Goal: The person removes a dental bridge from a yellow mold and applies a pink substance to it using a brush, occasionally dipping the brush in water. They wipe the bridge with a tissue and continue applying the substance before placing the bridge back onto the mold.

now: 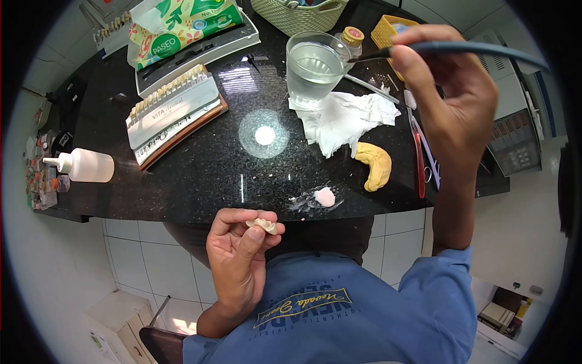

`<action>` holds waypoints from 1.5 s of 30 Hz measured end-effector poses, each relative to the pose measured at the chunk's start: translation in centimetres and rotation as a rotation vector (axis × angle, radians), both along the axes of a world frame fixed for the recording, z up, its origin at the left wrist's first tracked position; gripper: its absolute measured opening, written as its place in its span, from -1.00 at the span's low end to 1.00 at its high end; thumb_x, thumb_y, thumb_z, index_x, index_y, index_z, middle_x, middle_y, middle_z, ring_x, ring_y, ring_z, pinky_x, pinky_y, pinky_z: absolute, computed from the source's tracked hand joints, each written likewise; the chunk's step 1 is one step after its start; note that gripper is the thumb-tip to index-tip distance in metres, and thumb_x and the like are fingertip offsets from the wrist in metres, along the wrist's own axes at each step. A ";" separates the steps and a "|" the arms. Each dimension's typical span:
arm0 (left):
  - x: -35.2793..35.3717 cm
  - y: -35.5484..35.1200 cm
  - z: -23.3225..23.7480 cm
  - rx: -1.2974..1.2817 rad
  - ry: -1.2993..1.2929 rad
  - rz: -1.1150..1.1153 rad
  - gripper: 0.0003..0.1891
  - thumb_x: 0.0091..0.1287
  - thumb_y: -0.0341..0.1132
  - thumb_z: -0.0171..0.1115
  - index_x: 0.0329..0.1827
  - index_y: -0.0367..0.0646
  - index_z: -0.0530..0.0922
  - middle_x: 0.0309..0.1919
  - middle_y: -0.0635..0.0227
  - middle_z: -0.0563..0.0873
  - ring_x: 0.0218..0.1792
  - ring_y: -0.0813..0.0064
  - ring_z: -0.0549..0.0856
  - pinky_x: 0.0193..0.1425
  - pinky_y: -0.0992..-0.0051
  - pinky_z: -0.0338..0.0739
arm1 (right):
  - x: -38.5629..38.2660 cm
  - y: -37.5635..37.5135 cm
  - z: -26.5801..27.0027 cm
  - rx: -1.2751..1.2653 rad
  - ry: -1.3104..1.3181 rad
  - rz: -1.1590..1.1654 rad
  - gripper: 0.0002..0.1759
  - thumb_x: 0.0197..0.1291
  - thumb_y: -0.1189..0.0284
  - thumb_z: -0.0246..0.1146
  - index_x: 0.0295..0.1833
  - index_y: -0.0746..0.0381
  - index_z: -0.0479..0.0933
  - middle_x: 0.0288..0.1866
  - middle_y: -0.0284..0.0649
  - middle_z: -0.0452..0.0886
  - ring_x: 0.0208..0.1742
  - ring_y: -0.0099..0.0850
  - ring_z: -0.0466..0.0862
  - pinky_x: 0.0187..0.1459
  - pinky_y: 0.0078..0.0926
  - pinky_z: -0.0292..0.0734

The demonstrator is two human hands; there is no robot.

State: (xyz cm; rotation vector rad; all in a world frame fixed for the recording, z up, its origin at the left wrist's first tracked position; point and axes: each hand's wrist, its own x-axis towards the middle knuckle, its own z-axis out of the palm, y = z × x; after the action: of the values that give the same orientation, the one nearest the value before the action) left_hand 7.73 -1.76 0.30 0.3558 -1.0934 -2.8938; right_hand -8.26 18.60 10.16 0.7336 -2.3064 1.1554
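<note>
My left hand (237, 264) pinches a small cream dental bridge (264, 225) between thumb and fingers, just in front of the table's near edge. Raised at the right, my right hand (458, 100) grips a slim blue-handled brush (470, 47). The dark brush tip points left and overlaps the right side of a glass of water (309, 79). Under and beside the glass lies a crumpled white tissue (342, 121). A curved yellow dental model (377, 167) sits near the tissue. Closer to me, a small pinkish mound of material (325, 196) rests among white smears.
A shade guide (173, 112) stands left on the black tabletop (242, 176), with a tissue pack (182, 36) behind. A squeeze bottle (91, 165) is far left. A woven basket (300, 18), a small jar (351, 37) and a yellow basket (385, 30) line the back. Red-handled tool (419, 164) lies right.
</note>
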 end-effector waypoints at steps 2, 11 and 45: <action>0.4 0.2 -0.1 0.025 -0.015 0.044 -0.81 0.36 -0.52 0.18 -0.01 -0.28 0.45 -0.12 0.05 0.68 -0.13 0.36 0.74 -0.06 0.51 0.71 | 1.7 1.2 -0.6 -0.123 0.081 0.028 -0.91 0.21 0.61 0.26 -0.16 0.36 0.57 -0.32 -0.37 0.59 -0.38 -0.72 0.53 -0.33 -0.82 0.37; 0.8 1.7 -1.0 0.087 -0.101 0.164 -0.79 0.37 -0.49 0.18 0.03 -0.21 0.44 -0.07 0.19 0.65 -0.15 0.51 0.72 -0.07 0.66 0.71 | 4.0 5.0 -6.2 0.275 -0.154 -0.055 -0.90 0.06 0.60 0.31 -0.27 0.35 0.59 -0.43 -0.24 0.62 -0.52 -0.64 0.53 -0.49 -0.70 0.35; 1.0 2.6 -1.7 0.148 -0.035 0.210 -0.82 0.38 -0.58 0.11 -0.01 -0.19 0.48 0.01 0.05 0.64 0.01 0.30 0.69 0.06 0.52 0.68 | 9.8 -2.1 -10.9 -0.381 -0.162 0.559 -0.73 -0.12 0.63 0.45 -0.24 0.28 0.57 -0.46 -0.23 0.64 -0.49 -0.40 0.68 -0.53 -0.57 0.58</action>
State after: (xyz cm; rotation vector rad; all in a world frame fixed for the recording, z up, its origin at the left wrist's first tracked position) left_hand 8.73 0.82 -1.44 0.4948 -0.7932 -2.7964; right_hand 1.50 16.54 -0.78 1.2063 -1.9527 1.8942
